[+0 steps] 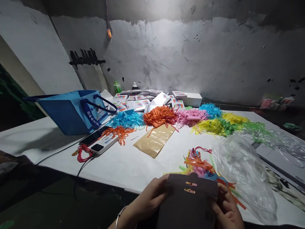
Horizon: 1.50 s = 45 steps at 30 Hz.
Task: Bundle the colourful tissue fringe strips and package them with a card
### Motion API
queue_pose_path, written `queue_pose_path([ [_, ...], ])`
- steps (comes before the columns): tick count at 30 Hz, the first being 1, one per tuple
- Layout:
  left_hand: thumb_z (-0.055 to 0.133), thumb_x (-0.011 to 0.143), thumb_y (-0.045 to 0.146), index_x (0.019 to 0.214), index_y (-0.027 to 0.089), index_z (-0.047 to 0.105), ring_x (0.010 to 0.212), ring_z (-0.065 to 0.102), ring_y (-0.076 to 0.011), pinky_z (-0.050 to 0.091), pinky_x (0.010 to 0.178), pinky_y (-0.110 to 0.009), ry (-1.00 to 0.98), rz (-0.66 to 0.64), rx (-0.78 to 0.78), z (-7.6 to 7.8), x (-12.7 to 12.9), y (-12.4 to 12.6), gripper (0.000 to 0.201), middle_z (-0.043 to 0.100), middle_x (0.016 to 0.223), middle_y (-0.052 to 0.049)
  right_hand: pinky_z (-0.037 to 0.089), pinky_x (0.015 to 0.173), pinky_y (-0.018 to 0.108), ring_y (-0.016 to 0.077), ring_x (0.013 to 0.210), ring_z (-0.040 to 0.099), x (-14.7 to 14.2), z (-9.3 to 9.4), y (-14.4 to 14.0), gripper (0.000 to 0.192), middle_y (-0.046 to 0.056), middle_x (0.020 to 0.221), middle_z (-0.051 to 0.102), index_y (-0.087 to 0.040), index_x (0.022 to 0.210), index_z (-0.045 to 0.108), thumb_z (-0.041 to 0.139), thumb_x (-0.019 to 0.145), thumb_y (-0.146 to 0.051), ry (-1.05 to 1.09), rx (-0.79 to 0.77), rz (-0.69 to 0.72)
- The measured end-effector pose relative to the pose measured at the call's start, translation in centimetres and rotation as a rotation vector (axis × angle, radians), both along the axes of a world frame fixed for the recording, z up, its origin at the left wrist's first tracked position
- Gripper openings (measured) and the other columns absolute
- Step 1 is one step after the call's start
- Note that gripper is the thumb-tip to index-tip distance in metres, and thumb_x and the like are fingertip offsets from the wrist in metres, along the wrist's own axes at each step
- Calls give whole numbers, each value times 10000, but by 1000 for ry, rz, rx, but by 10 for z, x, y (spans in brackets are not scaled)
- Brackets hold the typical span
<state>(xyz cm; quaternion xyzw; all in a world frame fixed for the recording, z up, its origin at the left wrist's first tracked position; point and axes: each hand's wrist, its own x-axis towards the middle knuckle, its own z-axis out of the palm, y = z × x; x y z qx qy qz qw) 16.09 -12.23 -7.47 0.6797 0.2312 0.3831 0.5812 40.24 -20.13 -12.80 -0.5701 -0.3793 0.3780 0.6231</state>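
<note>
At the front edge of the table, my left hand [151, 194] and my right hand [227, 208] grip a dark grey card box [188, 206] by its two sides. A rounded tab and two slots show at its upper end; whether it is folded up or flat I cannot tell. Just behind the card lies a tangle of mixed coloured paper strips [199, 162] with a red cord. The card hides part of these strips. On my left wrist is a silver bangle [118, 217].
Piles of blue [127, 119], orange [160, 116], pink [190, 117] and yellow strips [211, 126] line the table [119, 167]. Behind are several printed boxes [162, 99]. A blue bag [69, 111], phone [95, 136], power bank [105, 143], gold envelope [154, 141] and clear plastic bag [243, 171] also lie around.
</note>
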Motion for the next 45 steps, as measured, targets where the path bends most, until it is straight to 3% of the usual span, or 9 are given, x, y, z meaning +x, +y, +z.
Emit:
queue_pose_path([
  [3, 654, 947, 290, 1216, 300, 730, 1136, 688, -267, 517, 951, -360, -96, -75, 56, -4, 2, 2, 280, 731, 1258, -91, 579, 803, 362, 286, 978, 695, 13, 7, 0, 485, 70, 1053, 719, -302, 1176, 682, 678, 827, -640, -103, 136, 122],
  [9, 672, 914, 305, 893, 238, 819, 1081, 689, -291, 530, 829, -337, -125, -125, -115, 10, 2, 3, 163, 750, 1201, -86, 523, 613, 305, 199, 686, 635, 36, 36, 4, 258, 33, 812, 620, -391, 1078, 751, 515, 987, -441, -346, 320, 591],
  [14, 625, 891, 521, 1021, 182, 738, 1030, 654, -309, 501, 831, -353, 7, -197, -41, 19, -7, 1, 381, 714, 1158, -127, 558, 710, 321, 227, 842, 689, 25, 44, -1, 246, 54, 993, 682, -380, 1161, 695, 513, 997, -358, -475, 383, 496],
  [19, 540, 974, 350, 1012, 181, 648, 780, 566, -165, 449, 709, -242, 137, 52, 84, 3, 6, -2, 204, 654, 875, -49, 531, 946, 396, 283, 1180, 619, 28, 61, 4, 235, 110, 1313, 621, -278, 1173, 615, 503, 968, -256, -994, 555, 377],
  [26, 505, 991, 298, 1385, 227, 468, 845, 578, -183, 454, 781, -272, 168, 99, 64, -4, 23, -7, 403, 638, 934, -38, 584, 672, 410, 283, 717, 680, 7, 78, 23, 723, 87, 914, 726, -118, 1263, 559, 904, 629, -156, -1595, 512, 391],
  [29, 472, 1006, 353, 1380, 206, 451, 730, 521, -167, 411, 690, -258, 181, 110, 28, -5, 27, -10, 403, 584, 798, -2, 620, 663, 399, 302, 742, 718, 8, 88, 23, 803, 66, 907, 742, -149, 1141, 613, 1014, 448, -210, -1539, 404, 501],
  [32, 466, 1007, 381, 1340, 200, 478, 727, 514, -171, 389, 678, -263, 173, 96, 8, -4, 31, -12, 379, 590, 807, -6, 637, 763, 304, 264, 908, 752, 12, 96, 26, 819, 76, 1088, 756, -167, 1250, 585, 988, 539, -193, -1395, 263, 683],
  [39, 516, 988, 394, 1396, 194, 459, 759, 508, -180, 390, 728, -283, 165, 117, 16, -2, 33, -10, 457, 600, 864, -7, 650, 728, 364, 310, 1014, 736, 8, 87, 37, 622, 214, 1252, 682, -35, 1377, 518, 569, 763, 53, -1627, 307, 685],
  [45, 505, 983, 475, 1369, 197, 484, 890, 558, -207, 409, 828, -312, 189, 113, -4, -3, 37, -7, 476, 650, 1100, -62, 574, 963, 379, 243, 1236, 627, 21, 88, 36, 657, 158, 1428, 573, -105, 1486, 400, 354, 846, 41, -1475, 207, 812],
])
